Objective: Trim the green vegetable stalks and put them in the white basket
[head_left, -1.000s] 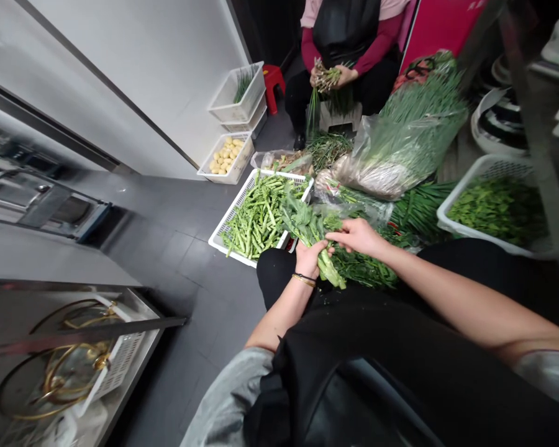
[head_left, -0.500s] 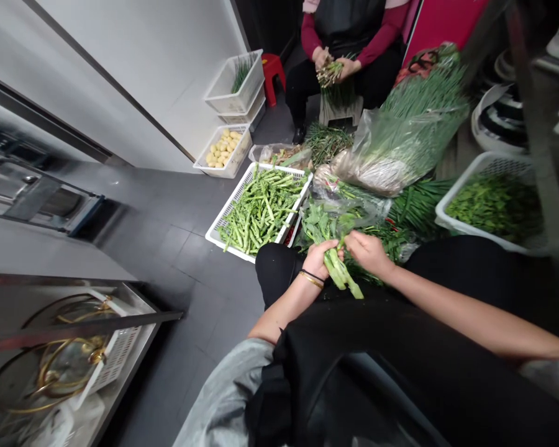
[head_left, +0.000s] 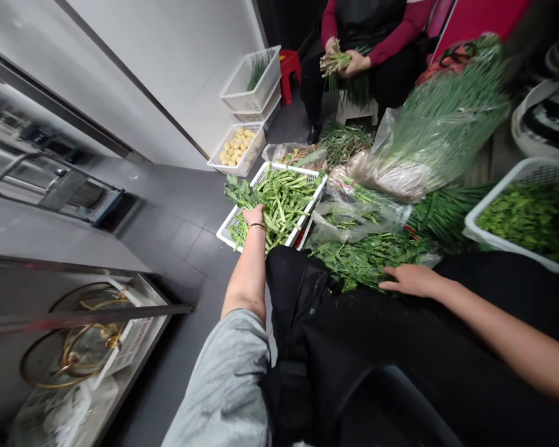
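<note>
My left hand (head_left: 254,215) is stretched out over a white plastic basket (head_left: 224,236), closed around a bunch of leafy greens (head_left: 240,192) whose dark leaves point away from me. Trimmed green stalks (head_left: 286,195) fill that basket. Just in front of my lap lies a heap of loose green leaves (head_left: 368,254). My right hand (head_left: 407,280) rests at the near right edge of this heap, thumb and forefinger apart, with nothing visible between them. Part of the left fingers is hidden by the greens.
Opposite me a seated person holds spring onions (head_left: 338,62). A large plastic bag of long green onions (head_left: 447,130) lies between us. Potatoes (head_left: 236,147) sit in a crate at the back left. At right stands a basket of leaves (head_left: 531,214); a metal shelf (head_left: 168,310) juts in left.
My left hand has swung left and forward from my lap to the basket with the greens. My right hand has left them and moved right and lower, onto the leaf heap.
</note>
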Demonstrator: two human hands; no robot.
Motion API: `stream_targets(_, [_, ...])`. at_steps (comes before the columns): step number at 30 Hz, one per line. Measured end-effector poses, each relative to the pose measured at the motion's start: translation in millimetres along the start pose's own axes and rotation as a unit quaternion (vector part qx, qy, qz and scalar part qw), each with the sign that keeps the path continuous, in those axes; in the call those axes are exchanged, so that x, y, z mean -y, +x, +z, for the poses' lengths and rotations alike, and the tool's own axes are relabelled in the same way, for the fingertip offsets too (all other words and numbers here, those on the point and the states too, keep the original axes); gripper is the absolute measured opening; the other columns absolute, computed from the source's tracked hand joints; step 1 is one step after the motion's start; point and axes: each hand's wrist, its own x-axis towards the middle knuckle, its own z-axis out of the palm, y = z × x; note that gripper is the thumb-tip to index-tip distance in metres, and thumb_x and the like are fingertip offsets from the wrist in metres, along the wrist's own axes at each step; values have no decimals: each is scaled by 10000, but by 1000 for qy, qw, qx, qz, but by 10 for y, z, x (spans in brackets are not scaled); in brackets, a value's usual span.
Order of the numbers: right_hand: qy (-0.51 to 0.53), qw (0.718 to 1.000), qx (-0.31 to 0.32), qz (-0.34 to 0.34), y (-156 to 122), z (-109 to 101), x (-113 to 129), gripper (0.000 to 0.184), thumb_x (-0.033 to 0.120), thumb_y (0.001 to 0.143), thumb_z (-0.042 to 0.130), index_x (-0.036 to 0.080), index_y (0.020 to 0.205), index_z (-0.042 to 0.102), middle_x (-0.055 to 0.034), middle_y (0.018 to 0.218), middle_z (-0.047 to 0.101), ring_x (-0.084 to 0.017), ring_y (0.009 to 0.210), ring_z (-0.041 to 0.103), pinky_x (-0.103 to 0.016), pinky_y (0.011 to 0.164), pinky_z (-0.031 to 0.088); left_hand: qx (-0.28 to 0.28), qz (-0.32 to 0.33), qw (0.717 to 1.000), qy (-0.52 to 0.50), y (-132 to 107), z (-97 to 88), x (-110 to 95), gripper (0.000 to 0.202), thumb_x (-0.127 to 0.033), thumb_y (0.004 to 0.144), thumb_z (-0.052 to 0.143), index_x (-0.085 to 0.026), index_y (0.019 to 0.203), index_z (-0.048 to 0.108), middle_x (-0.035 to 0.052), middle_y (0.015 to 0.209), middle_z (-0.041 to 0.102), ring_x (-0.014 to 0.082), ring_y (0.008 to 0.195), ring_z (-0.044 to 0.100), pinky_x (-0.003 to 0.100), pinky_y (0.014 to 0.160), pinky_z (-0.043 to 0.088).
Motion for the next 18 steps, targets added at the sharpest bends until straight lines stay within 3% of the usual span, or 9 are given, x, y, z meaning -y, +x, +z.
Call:
stream_targets(1, [2,1000,2,12,9,-45,31,491,580,757,521,185,1014,655,-149,848,697,-317,772,654,-340,588,421,5,3,1000,4,10,-30,-20,271,-41,575,676,-118,802,551,-44,577,550,95,540,551,255,579,498])
stream_targets(3, [34,998,-52,-6,42,-226,165,506,557,761,526,168,1064,640,-155,914,692,-306,809,650,-355,638,442,48,-12,999,-1,-113,-49,-17,237,-54,578,677,-114,777,563,-23,589,577,107,542,565,267,582,505])
stream_targets(5, [105,981,-149,-67,98,-498,400,471,542,816,467,186,1080,626,-111,950,685,-249,830,638,-335,711,444,152,-51,987,-21,-396,-3,27,166,-122,604,697,-101,719,579,31,616,617,135,556,593,294,596,518])
stream_targets(7, [181,952,-217,-115,175,-776,692,467,558,826,458,197,1080,612,-66,915,676,-196,782,616,-301,711,433,298,-120,945,-64,-771,83,86,188,-212,631,720,-88,691,593,83,669,651,158,580,618,317,627,529])
stream_targets(9, [229,937,-217,-150,255,-972,947,429,569,782,516,179,926,625,-40,796,654,-164,675,577,-276,634,413,389,-189,896,-104,-1145,161,135,250,-278,639,742,-89,731,607,98,716,667,175,624,639,336,669,535])
stream_targets(11, [294,927,-159,-167,307,-1043,1083,409,577,722,571,169,758,584,-5,641,595,-134,559,520,-251,543,376,406,-225,877,-123,-1439,195,173,297,-302,631,761,-104,795,611,92,755,678,199,698,661,359,720,534])
stream_targets(14, [408,894,-90,-164,288,-978,1072,418,582,674,597,171,691,523,49,513,486,-95,453,431,-217,458,316,403,-202,881,-145,-1683,165,235,357,-278,590,789,-124,860,615,85,826,690,237,839,669,370,779,521])
stream_targets(16, [406,895,-121,-141,220,-919,1024,402,558,650,622,169,698,528,48,525,484,-90,461,419,-209,451,301,413,-168,882,-157,-1768,130,289,378,-266,567,801,-130,870,622,78,840,692,243,868,666,359,781,515])
stream_targets(18, [314,926,-182,-101,133,-908,1011,364,511,639,645,168,731,567,11,592,551,-111,514,461,-220,473,307,431,-142,877,-156,-1839,102,346,389,-252,552,811,-143,877,627,56,823,688,216,809,667,331,753,513])
